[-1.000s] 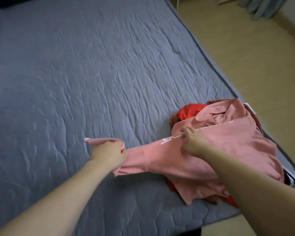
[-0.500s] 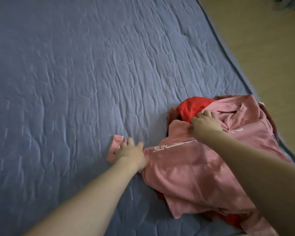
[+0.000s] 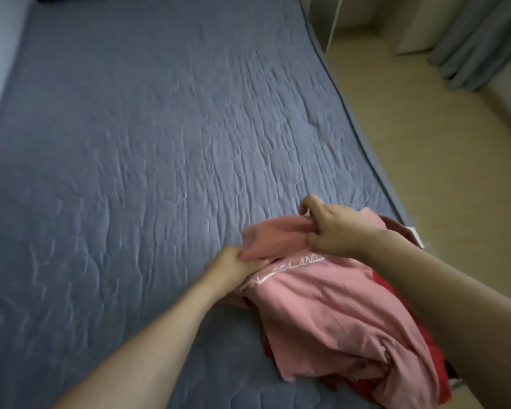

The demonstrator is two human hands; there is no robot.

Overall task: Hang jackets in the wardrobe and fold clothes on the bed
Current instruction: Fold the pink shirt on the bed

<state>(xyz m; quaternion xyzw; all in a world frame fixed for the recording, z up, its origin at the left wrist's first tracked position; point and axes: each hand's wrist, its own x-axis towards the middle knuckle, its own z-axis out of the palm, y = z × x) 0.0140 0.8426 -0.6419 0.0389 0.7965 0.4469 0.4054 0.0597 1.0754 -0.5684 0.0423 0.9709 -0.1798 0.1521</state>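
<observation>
A heap of clothes (image 3: 351, 329) lies on the bed (image 3: 130, 172), at its near right corner, close to the bed's right edge. The top garment (image 3: 322, 305) lies over the others, which show beneath it at the near and right sides. The left hand (image 3: 236, 265) is at the heap's left edge, the right hand (image 3: 334, 228) at its far end. The floor (image 3: 425, 157) lies right of the bed, with a curtain (image 3: 478, 39) at its far right

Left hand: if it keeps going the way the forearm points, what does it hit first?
The left hand points up-right; it would likely meet the bunched fold of the pink garment first, then the right hand. Depth is unclear.
</observation>
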